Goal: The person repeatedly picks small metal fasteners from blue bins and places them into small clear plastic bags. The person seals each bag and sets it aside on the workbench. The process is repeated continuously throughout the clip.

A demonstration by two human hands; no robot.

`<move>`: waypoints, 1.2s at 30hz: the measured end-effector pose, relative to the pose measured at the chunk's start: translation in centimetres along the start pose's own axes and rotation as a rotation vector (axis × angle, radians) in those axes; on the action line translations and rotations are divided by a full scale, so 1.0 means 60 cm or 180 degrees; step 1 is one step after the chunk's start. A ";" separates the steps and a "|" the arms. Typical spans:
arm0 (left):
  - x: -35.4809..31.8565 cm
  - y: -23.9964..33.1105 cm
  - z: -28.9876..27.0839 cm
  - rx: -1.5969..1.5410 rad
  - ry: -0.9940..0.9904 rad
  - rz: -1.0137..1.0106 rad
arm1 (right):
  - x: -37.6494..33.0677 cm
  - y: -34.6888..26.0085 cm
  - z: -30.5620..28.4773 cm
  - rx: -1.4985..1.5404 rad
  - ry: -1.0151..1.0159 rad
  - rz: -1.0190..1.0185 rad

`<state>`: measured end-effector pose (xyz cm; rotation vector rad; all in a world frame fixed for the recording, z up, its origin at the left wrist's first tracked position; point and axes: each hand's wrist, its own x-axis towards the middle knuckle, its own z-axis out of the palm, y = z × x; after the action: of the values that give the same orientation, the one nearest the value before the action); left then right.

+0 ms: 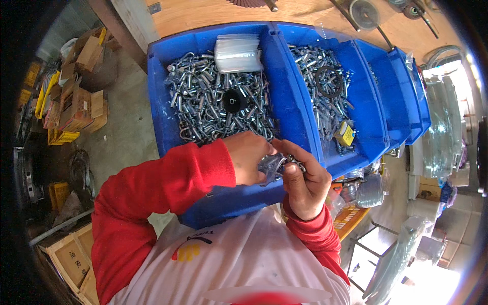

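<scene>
Both hands (277,165) grip small bag (272,166) (w/ metal parts).

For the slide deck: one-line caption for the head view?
Both hands hold a small clear bag over a blue bin of metal shackles.

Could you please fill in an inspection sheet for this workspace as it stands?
Surface: wooden bench carrying a row of blue bins.
Job's things: small clear bag with metal parts, held between both hands over the left blue bin of shiny metal shackles.
Clutter: stack of clear bags, black knob, dark ring, yellow tag.
Grippers: left hand and right hand both grip the bag.
Cables: nothing seen.
Surroundings: cardboard boxes on the floor, wooden crate.
</scene>
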<state>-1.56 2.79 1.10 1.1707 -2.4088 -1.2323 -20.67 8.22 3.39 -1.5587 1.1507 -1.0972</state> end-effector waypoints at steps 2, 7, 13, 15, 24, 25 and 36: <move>0.000 0.000 0.001 0.0071 0.0057 -0.0013 | -0.002 0.004 0.005 0.0186 0.0007 -0.0025; -0.001 -0.002 0.002 0.0050 -0.0179 -0.0150 | -0.003 0.007 0.001 0.0124 -0.0061 0.0023; -0.005 -0.003 0.003 0.0115 0.0071 0.0015 | 0.010 0.011 -0.002 -0.0271 -0.0328 -0.0512; -0.006 -0.004 0.002 0.0069 -0.0005 0.0001 | 0.013 0.012 0.004 -0.0210 -0.0305 -0.0572; -0.004 0.006 -0.014 0.0235 -0.0329 -0.0102 | 0.020 -0.013 0.004 -0.1001 -0.0554 -0.0753; -0.003 0.007 -0.014 0.0387 -0.0323 -0.0097 | 0.019 -0.016 0.008 -0.0994 -0.0645 -0.0709; -0.017 -0.012 -0.012 0.0179 0.0043 0.0218 | 0.011 -0.006 -0.020 -0.2178 -0.1001 -0.0891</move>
<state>-0.10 2.84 1.22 1.0980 -2.4668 -1.1400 -21.65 7.48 4.12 -2.3823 1.1711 -0.6029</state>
